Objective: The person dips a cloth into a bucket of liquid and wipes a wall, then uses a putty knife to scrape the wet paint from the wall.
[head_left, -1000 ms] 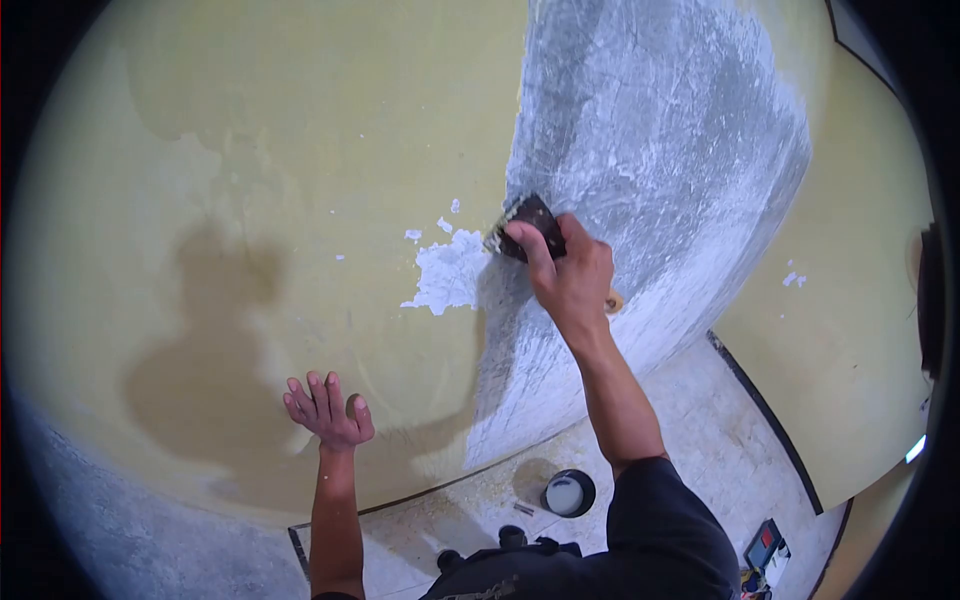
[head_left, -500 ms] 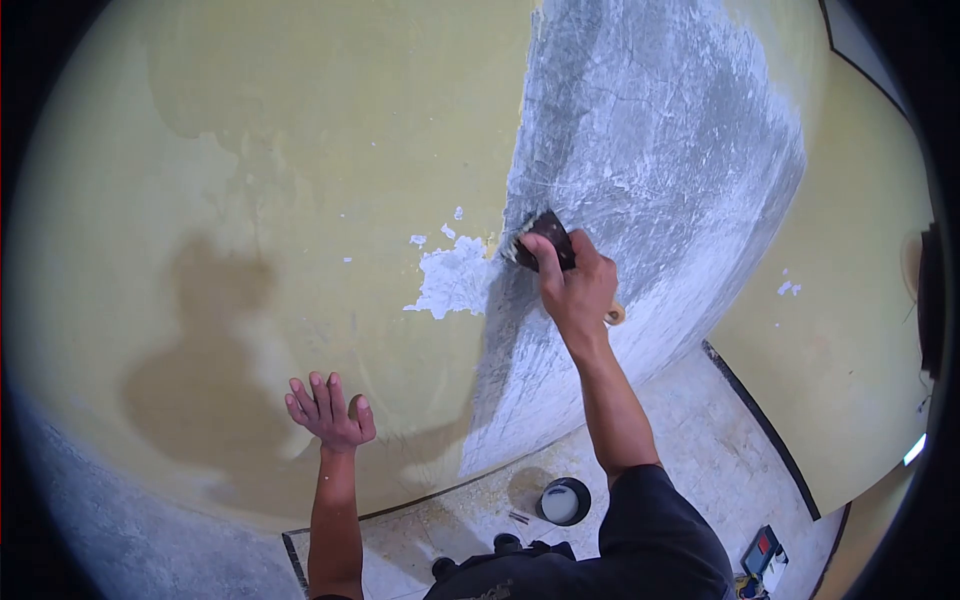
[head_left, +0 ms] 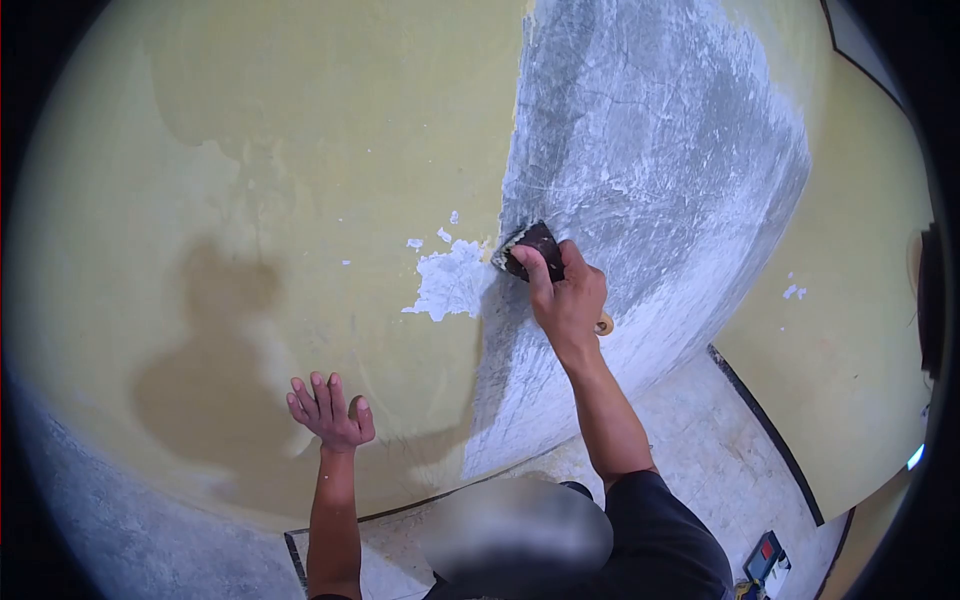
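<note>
My right hand is closed around a scraper with a dark, wide blade and a light handle end showing below the palm. The blade lies against the wall at the left edge of a bare grey patch, beside the yellow paint. Whitish flakes cling to the blade's edge. Just left of it is a small white chipped spot. My left hand is held up at the lower left, fingers spread and empty; whether it touches the wall is unclear.
A blurred round shape covers the bottom centre. Pale floor runs below the wall, edged by a dark strip. At the lower right lies a box with a red item. Another yellow wall stands at the right, and a shadow falls at left.
My right hand and the scraper have moved slightly left and down, to the grey patch's edge. A blurred shape now hides the bucket. My left hand has stayed nearly still.
</note>
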The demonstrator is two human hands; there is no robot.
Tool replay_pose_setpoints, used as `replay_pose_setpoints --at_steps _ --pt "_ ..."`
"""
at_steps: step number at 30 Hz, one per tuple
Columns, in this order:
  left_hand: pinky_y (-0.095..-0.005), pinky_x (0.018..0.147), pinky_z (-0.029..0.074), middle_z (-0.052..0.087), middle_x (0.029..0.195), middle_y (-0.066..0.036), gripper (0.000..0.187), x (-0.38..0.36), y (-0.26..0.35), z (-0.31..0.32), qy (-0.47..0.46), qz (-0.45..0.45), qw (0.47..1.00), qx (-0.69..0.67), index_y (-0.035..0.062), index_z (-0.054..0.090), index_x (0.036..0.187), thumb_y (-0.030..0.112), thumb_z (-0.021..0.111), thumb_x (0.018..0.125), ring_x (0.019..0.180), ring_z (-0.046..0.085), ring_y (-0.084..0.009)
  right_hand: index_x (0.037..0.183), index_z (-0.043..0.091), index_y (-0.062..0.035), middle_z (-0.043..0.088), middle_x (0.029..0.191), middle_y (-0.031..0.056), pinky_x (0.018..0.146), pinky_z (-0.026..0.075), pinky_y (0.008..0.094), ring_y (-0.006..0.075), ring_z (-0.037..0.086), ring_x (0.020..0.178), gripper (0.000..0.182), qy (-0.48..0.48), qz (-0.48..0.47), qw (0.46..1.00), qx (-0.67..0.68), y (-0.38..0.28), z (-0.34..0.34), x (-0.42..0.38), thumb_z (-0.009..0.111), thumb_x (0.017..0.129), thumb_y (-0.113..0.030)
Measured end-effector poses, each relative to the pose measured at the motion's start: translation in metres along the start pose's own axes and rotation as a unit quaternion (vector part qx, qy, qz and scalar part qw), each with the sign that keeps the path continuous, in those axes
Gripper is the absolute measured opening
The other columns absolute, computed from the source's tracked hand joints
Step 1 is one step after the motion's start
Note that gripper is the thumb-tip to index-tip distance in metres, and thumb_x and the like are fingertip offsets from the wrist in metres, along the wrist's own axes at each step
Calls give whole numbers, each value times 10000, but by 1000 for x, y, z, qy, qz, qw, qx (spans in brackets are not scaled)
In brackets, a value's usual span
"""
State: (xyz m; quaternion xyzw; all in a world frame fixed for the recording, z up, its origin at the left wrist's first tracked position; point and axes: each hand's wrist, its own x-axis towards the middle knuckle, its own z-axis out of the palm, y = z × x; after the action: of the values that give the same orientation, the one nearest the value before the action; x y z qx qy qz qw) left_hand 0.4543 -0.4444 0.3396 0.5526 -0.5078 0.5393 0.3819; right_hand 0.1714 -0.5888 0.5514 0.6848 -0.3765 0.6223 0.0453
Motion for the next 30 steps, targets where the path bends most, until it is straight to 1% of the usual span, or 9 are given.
replay_pose_setpoints --at_steps 2,13,15,17,21,25,26,28,30 --pt "-567 1190 109 319 1600 -176 616 -1 1 -3 -2 0 1000 2 13 425 1477 361 427 969 1484 220 -462 684 545 -51 591 560 187 468 440 436 408 601 520 504 -15 44 999 16 5 2 -3 774 832 -475" --pt "-569 1192 103 320 1599 -175 611 2 3 -1 2 -3 1000 14 9 426 1474 364 415 977 1481 225 -465 687 551 -54 590 542 164 460 448 419 385 606 500 484 16 17 999 27 -4 8 5 784 829 -455" --pt "-577 1183 113 320 1590 -210 625 1 1 -2 -11 8 1000 18 -20 407 1477 358 422 979 1473 224 -484 688 550 -56 591 539 161 459 450 416 374 611 493 479 20 12 999 26 -2 5 5 787 827 -449" --pt "-578 1182 114 321 1589 -211 626 2 1 -3 -10 9 1000 17 -21 406 1478 358 420 980 1474 223 -483 692 549 -60 597 548 160 462 453 422 371 617 502 472 -24 31 999 32 9 2 -10 789 824 -445" --pt "-577 1187 113 311 1601 -184 626 1 3 1 1 -1 1000 25 7 417 1480 377 418 975 1482 217 -466 705 540 -67 607 577 166 467 454 427 399 608 519 476 51 4 997 63 -17 17 8 782 829 -457" --pt "-577 1188 111 316 1597 -189 627 -5 -2 -1 -10 15 1000 21 9 417 1481 377 424 974 1484 213 -466 723 534 -32 593 586 187 498 442 439 421 594 549 517 -64 81 992 72 -16 3 -6 756 850 -481" --pt "-583 1187 105 310 1597 -197 632 -5 -2 -2 -16 15 999 24 9 413 1484 383 423 975 1484 210 -468 723 534 -32 593 586 187 498 442 439 421 594 549 517 -62 83 992 75 -9 -6 -17 756 850 -481" --pt "-589 1186 99 305 1598 -204 637 0 0 -2 -20 20 999 29 9 410 1487 389 423 976 1484 207 -470 743 544 1 594 620 211 537 448 429 399 603 577 555 -177 158 965 116 15 -22 -49 715 878 -509" --pt "-616 1178 64 284 1593 -241 682 4 12 -7 -48 -25 999 10 5 356 1516 395 450 965 1476 193 -502 759 563 23 600 650 216 571 465 411 334 619 595 571 -260 233 920 178 38 -33 -101 689 896 -516"
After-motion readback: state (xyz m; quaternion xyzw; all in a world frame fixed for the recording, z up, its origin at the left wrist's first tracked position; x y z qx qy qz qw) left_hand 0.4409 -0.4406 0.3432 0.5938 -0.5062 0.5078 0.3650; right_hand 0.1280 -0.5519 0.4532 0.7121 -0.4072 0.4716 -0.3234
